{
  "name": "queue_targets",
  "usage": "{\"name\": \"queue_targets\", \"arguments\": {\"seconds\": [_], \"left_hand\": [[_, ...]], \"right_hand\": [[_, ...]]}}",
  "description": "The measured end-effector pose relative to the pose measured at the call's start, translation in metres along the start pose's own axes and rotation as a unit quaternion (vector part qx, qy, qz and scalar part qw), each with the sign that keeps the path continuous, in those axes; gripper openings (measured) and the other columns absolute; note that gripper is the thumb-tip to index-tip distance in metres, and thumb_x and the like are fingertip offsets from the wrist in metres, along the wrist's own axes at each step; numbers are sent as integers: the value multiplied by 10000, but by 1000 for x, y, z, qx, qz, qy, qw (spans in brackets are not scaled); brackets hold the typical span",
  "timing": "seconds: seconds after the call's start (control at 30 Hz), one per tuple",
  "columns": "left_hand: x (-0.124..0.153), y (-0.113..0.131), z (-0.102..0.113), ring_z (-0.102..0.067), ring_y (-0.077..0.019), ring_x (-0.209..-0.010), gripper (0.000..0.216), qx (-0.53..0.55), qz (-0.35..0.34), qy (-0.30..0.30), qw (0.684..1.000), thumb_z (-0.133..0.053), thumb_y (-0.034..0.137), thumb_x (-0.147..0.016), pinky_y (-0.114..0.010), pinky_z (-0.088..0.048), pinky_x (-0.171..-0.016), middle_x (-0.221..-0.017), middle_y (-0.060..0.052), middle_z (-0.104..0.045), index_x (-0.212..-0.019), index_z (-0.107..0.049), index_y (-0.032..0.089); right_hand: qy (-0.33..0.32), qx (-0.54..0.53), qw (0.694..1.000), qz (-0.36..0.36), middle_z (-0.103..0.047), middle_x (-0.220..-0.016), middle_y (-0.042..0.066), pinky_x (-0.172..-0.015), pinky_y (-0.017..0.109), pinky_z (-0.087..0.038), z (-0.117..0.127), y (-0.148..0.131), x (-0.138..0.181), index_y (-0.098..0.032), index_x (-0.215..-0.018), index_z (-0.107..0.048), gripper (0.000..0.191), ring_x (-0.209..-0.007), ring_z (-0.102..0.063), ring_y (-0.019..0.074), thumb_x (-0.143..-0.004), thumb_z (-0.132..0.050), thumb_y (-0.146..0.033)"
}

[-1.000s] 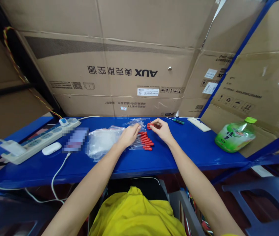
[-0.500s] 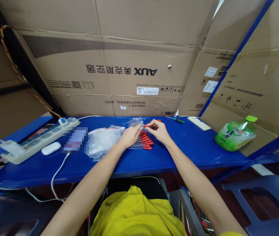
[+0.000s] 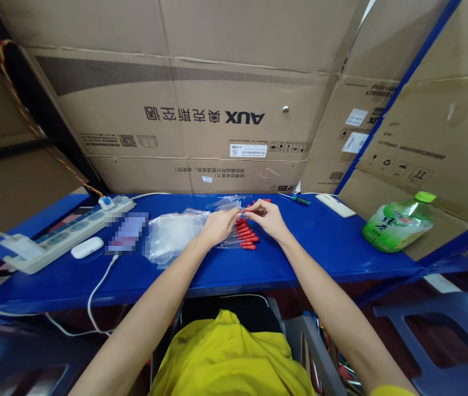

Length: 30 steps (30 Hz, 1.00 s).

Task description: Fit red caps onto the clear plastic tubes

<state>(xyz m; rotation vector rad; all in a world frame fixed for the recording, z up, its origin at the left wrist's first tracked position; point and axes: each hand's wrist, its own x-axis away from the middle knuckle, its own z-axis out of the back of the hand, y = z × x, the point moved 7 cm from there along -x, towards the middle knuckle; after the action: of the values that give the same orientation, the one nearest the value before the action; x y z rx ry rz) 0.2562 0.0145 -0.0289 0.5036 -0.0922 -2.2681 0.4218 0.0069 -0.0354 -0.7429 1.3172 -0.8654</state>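
Note:
My left hand (image 3: 216,225) and my right hand (image 3: 267,217) meet fingertip to fingertip over the blue bench (image 3: 300,258). Both pinch a small red-capped clear dropper (image 3: 243,211) between them. Right below lies a row of several more red-capped droppers (image 3: 247,235). A pile of clear plastic bags (image 3: 172,236) lies just left of my left hand, and more clear bags (image 3: 228,202) lie behind the hands.
A white power strip (image 3: 69,234), a white earbud case (image 3: 87,247) and a blurred flat item (image 3: 126,233) lie at the left. A small screwdriver (image 3: 298,199), a white remote (image 3: 335,205) and a green bottle on its side (image 3: 399,223) lie at the right. Cardboard boxes (image 3: 201,121) wall the back.
My right hand has moved left from the loose droppers, carrying one, and now meets my left hand. My left hand has lifted slightly to it.

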Motion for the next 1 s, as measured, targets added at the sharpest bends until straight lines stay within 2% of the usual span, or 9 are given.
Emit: {"name": "queue_targets", "arguments": {"seconds": [0.43, 0.67, 0.87, 1.0], "left_hand": [[-3, -3, -5, -765, -267, -916, 394, -93, 0, -19, 995, -323, 434, -1134, -305, -463, -744, -1044, -113, -799, -1163, -659, 230], [-4, 1, -6, -769, -278, -918, 351, -120, -3, -30, 992, -362, 371, -1127, -315, -477, -741, -991, -133, -792, -1155, -666, 199], [-3, 2, 3, -747, -241, -946, 368, -60, 3, 34, 998, -337, 416, -1138, -294, -472, -757, -1097, -94, -782, -1135, -653, 228], [-1, 1, 7, -727, -234, -942, 446, -14, -8, 59, 998, -266, 447, -1146, -288, -459, -746, -1042, -80, -769, -1063, -643, 222]], "right_hand": [[-2, 79, 996, 52, -808, -884, 70, -803, 381, -627, 1, -6, 1, -207, -853, -741, 314, -811, -770, 239, -824, -827, -507], [-23, 181, 978, 104, -800, -847, 52, -745, 350, -606, -2, -17, 5, -216, -850, -742, 177, -731, -745, 215, -904, -740, -385], [8, 135, 988, 70, -804, -916, 55, -762, 347, -605, 1, -13, 1, -221, -935, -730, 264, -805, -756, 221, -878, -777, -474], [4, 128, 990, 52, -800, -943, 55, -769, 344, -587, 1, -10, 0, -224, -991, -744, 302, -821, -746, 215, -879, -773, -503]]}}
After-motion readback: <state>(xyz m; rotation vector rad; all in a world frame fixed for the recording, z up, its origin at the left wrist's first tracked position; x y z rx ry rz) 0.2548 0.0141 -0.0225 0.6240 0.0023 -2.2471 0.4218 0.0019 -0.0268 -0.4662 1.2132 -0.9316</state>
